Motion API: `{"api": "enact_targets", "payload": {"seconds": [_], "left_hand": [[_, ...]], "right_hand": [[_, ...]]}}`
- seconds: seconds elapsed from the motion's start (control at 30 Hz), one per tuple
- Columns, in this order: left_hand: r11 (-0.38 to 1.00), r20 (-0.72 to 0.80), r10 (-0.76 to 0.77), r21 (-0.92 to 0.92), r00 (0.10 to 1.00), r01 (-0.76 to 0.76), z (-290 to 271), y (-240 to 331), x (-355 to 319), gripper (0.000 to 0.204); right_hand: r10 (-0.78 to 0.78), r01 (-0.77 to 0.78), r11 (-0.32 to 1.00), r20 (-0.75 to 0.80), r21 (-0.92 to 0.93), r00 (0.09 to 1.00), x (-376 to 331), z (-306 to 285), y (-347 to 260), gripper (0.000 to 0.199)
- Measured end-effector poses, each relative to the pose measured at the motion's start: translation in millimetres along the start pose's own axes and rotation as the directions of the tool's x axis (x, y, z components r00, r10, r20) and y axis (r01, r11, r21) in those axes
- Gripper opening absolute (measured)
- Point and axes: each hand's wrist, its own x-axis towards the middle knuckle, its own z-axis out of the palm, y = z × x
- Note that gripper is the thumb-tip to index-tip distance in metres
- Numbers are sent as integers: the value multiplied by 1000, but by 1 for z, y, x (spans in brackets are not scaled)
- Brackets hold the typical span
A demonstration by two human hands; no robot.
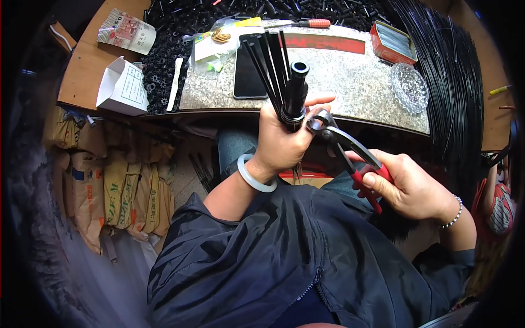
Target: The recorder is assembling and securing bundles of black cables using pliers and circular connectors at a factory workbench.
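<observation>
Our left hand [281, 145] is clenched around a black tube [296, 93] and a bundle of thin black rods [270, 60], held upright just near the table's near edge, while our right hand [407, 188] grasps the red handles of a pair of pincers [342, 139] whose jaws sit at the metal ring at the tube's base, close to our left fingertips. We judge that a slip of the jaws could nip those fingers, or the rods could splay and slide loose if our grip eases. Beyond, the table [350, 82] has a speckled stone top carrying a dark phone [247, 74], a glass ashtray [409, 87], a red tin [392, 42] and a screwdriver [306, 23]; black small parts are heaped at the far side, long black rods hang at right, and sacks [117, 191] stand at left on the floor
</observation>
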Motion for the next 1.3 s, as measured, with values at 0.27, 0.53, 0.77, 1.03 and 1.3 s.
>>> {"api": "enact_targets", "payload": {"seconds": [0.27, 0.53, 0.77, 1.03, 1.3], "left_hand": [[996, -16, -71, -52, 997, 70, 5, -3, -2, 22], [998, -96, 26, 65, 995, -20, 5, -6, -5, 19], [998, -53, 56, 45, 997, -54, 11, -7, -5, 21], [990, -28, 100, -99, 995, -102, 16, -5, -4, 29], [994, -37, 100, 53, 994, -98, 17, 0, -6, 22]], "right_hand": [[-57, 57, 998, -1, 9, 998, -3, -2, 15, 29], [-374, 176, 871, -387, -460, 843, 6, -30, 64, 23], [-216, 73, 955, -508, -287, 834, 31, -32, 97, 17], [-178, 186, 976, -79, 108, 981, -8, 9, 31, 35], [-162, 163, 987, -74, 2, 984, -14, 6, 15, 37]]}}
